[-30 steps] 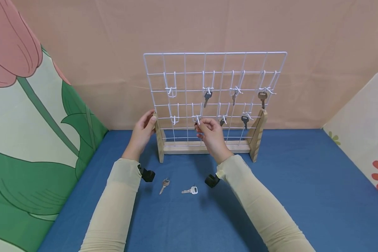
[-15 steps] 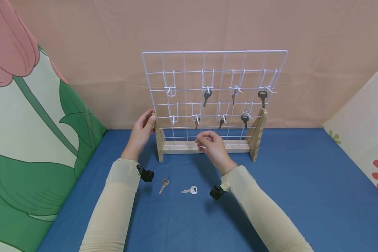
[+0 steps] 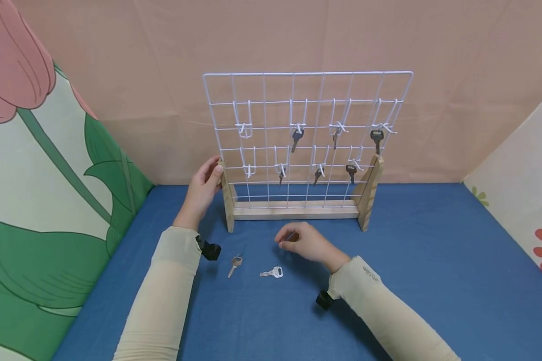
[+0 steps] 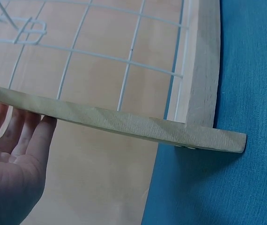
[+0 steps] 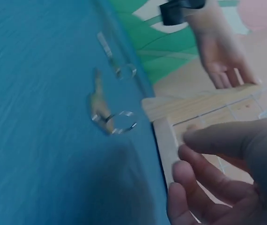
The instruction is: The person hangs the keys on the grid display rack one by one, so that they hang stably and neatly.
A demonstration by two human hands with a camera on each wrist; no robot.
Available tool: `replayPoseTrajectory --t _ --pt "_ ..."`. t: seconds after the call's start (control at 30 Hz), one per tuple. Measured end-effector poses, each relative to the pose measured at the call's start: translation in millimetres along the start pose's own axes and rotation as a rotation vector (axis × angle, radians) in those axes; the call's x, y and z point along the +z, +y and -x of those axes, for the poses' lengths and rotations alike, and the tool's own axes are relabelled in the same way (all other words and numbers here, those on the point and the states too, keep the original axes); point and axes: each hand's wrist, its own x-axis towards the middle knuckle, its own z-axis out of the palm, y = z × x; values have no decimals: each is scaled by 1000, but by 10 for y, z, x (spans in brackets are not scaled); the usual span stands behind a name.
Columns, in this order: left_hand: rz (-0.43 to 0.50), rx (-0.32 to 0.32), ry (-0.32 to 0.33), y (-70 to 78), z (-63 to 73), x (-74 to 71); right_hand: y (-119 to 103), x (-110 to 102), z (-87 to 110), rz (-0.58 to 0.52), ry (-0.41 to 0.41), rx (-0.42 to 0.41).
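Note:
A white wire grid rack [image 3: 309, 73] with wooden feet stands on a blue cloth. Its left wooden upright [image 4: 124, 124] is held by my left hand [image 3: 200, 188], with fingers behind it and the thumb in front. Two loose keys lie in front: a bronze-toned key [image 3: 236, 261] and a silver key [image 3: 272, 272]; both have rings in the right wrist view. Over the cloth, just behind the silver key, my right hand [image 3: 304, 240] hovers with loosely bent fingers, nothing visible between them. On a lower hook hangs a small key [image 3: 281, 176].
More keys hang on the hooks, such as a dark key [image 3: 351, 172] at lower right and another dark key [image 3: 377, 138] above it. Two left hooks, the upper hook [image 3: 244, 131] and the lower hook [image 3: 249, 171], carry no key. A beige backdrop [image 3: 117, 155] rises behind.
My right hand has let go of the key, now hanging on the lower hook, and has come down and toward me over the cloth. My left hand has stayed on the upright.

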Motion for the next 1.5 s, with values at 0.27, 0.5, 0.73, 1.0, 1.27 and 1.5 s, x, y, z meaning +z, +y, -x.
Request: replayPoseTrajectory --t 0.27,0.5,0.73,1.0,1.27,1.5 --pt "-10 9 2 -1 4 -2 49 43 71 242 -160 -146" --pt "-3 13 0 -8 -2 1 89 95 87 277 -198 -202" --pt "-7 8 1 1 10 3 107 109 99 277 -195 -214" --pt "0 10 -1 22 30 4 64 67 89 204 -170 -203" --pt "36 7 -6 24 22 -9 -87 -18 55 76 -121 -160" --pt "18 7 -9 8 12 -5 -261 -73 -18 -75 -31 -147"
